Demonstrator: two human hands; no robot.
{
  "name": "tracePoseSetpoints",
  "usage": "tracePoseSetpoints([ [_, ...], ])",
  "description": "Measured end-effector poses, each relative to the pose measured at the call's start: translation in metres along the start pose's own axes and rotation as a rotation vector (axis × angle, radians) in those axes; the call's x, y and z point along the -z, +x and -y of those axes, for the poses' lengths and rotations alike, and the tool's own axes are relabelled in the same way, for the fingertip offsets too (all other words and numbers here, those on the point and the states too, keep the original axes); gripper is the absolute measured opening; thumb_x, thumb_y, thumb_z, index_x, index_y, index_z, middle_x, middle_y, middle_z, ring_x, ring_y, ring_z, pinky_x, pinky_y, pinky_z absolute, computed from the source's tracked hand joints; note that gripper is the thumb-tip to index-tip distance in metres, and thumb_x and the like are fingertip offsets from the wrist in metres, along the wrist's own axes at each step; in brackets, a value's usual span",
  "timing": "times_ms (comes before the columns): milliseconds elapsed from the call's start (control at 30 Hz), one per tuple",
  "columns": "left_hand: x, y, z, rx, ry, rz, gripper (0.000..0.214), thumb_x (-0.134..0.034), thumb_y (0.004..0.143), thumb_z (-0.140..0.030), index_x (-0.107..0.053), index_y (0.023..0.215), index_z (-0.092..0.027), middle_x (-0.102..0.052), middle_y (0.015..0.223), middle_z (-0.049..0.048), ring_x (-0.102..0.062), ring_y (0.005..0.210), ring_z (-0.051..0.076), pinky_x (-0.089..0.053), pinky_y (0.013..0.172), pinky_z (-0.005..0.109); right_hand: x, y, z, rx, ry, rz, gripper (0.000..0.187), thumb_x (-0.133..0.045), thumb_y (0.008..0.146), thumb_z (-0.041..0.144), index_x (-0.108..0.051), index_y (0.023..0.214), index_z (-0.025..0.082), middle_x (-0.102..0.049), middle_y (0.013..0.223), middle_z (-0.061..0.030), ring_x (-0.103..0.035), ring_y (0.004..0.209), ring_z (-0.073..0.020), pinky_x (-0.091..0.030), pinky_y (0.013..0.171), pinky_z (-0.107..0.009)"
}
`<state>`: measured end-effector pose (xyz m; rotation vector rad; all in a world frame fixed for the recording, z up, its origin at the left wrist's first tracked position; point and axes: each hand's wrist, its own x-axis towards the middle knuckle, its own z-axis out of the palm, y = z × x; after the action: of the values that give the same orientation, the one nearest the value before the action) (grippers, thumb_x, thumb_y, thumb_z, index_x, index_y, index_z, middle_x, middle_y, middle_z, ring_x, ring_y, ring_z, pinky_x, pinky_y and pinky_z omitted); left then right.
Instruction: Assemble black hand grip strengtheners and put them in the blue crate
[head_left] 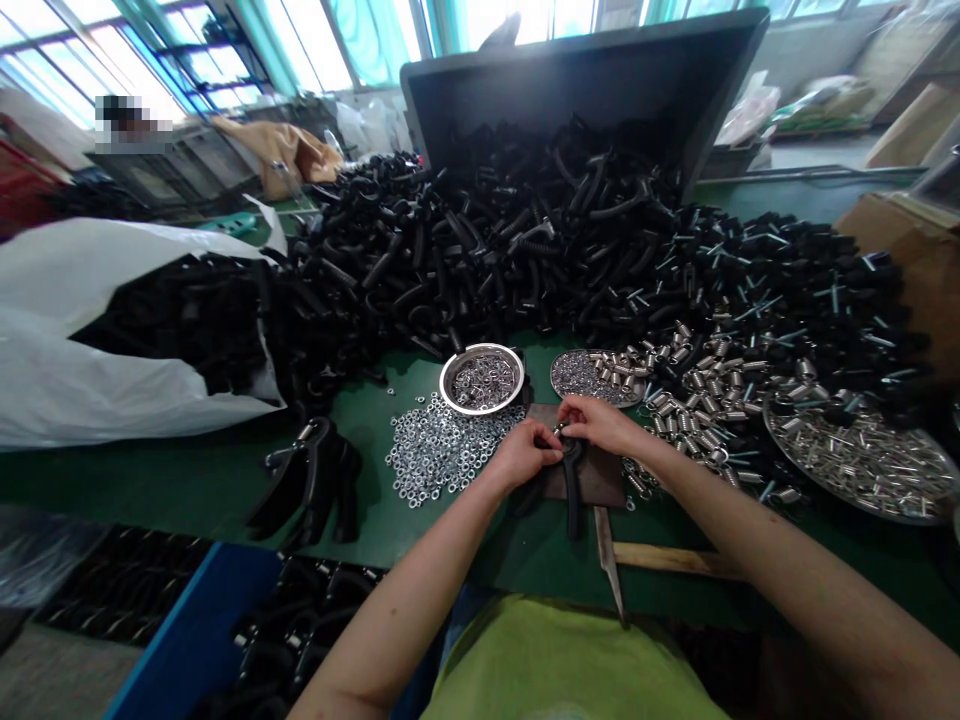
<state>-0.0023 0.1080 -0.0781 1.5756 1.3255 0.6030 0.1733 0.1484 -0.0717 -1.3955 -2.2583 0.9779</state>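
Observation:
My left hand (523, 456) is closed round the top of a black two-handled tool (571, 490) that lies on a brown pad (596, 478) on the green table. My right hand (600, 424) pinches a small metal part at the tool's joint, too small to name. Both hands meet over the pad. A loose heap of silver washers (435, 450) lies just left of my left hand. A round steel bowl (481, 380) with small metal pieces stands behind the hands.
A large pile of black handles (525, 240) spills from a tipped grey bin (585, 80). Springs (705, 400) and a steel tray (862, 470) lie right. A white bag (112, 330) lies left, assembled tools (311, 480) near it, a blue crate (195, 640) below.

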Motion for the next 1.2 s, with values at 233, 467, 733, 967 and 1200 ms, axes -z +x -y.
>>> tracePoseSetpoints([
  [233, 0.000, -0.001, 0.000, -0.006, 0.009, 0.002, 0.009, -0.068, 0.064, -0.012, -0.065, 0.071, -0.015, -0.060, 0.080, -0.0001, -0.055, 0.075, 0.012, -0.042, 0.072, 0.022, 0.016, -0.107, 0.017, -0.008, -0.208, 0.030, 0.018, -0.059, 0.075, 0.019, -0.058, 0.093, 0.022, -0.059, 0.093, -0.0036, -0.054, 0.087, -0.0194, -0.039, 0.074, -0.030],
  [467, 0.003, 0.004, -0.003, 0.075, 0.011, 0.035, 0.007, -0.070, 0.061, -0.016, -0.066, 0.066, -0.014, -0.061, 0.081, 0.0004, -0.055, 0.072, 0.011, -0.043, 0.068, 0.022, -0.015, -0.198, -0.003, -0.176, -0.401, 0.071, 0.007, -0.054, 0.081, 0.022, -0.057, 0.087, 0.019, -0.060, 0.089, -0.0070, -0.056, 0.083, -0.0233, -0.043, 0.072, -0.037],
  [733, 0.006, 0.003, -0.006, 0.092, -0.013, 0.076, 0.005, -0.069, 0.060, -0.020, -0.067, 0.062, -0.015, -0.061, 0.065, -0.0018, -0.055, 0.064, 0.012, -0.041, 0.063, 0.022, 0.030, -0.164, 0.057, -0.010, -0.171, -0.266, 0.029, -0.036, 0.093, 0.031, -0.050, 0.117, 0.024, -0.066, 0.100, -0.0056, -0.064, 0.084, -0.0178, -0.049, 0.071, -0.029],
  [967, 0.005, 0.004, -0.004, 0.085, -0.025, 0.067, 0.006, -0.068, 0.059, -0.021, -0.066, 0.061, -0.015, -0.061, 0.062, -0.0023, -0.054, 0.061, 0.012, -0.040, 0.060, 0.022, 0.012, -0.102, 0.042, -0.092, -0.358, -0.302, 0.031, -0.035, 0.092, 0.025, -0.054, 0.116, 0.020, -0.069, 0.100, -0.0091, -0.066, 0.080, -0.0220, -0.049, 0.067, -0.031],
  [1200, 0.004, 0.005, -0.002, 0.082, -0.008, 0.069, 0.007, -0.069, 0.059, -0.022, -0.066, 0.062, -0.016, -0.062, 0.065, -0.0016, -0.056, 0.063, 0.013, -0.041, 0.061, 0.022, 0.020, -0.099, 0.050, -0.046, -0.304, -0.476, 0.039, -0.029, 0.094, 0.027, -0.043, 0.129, 0.021, -0.065, 0.109, -0.0098, -0.064, 0.090, -0.0217, -0.047, 0.074, -0.032],
])
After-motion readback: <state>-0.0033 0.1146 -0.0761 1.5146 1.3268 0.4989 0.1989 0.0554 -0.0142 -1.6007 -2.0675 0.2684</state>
